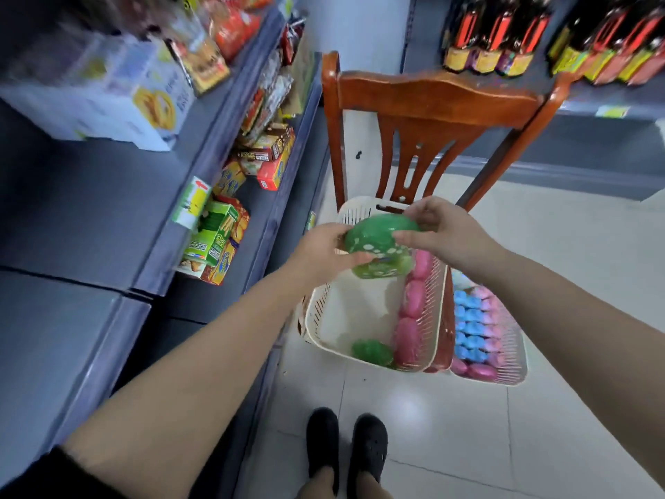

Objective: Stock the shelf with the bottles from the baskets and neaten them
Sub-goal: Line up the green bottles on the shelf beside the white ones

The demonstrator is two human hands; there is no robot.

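I see a red-brown wooden chair (431, 102) standing on the pale tiled floor (467, 426), its back towards me. On my left are snack boxes (212, 243) and a white carton (108, 91). Dark sauce bottles (503, 34) line the far right rack. Below are my black shoes (345, 444)
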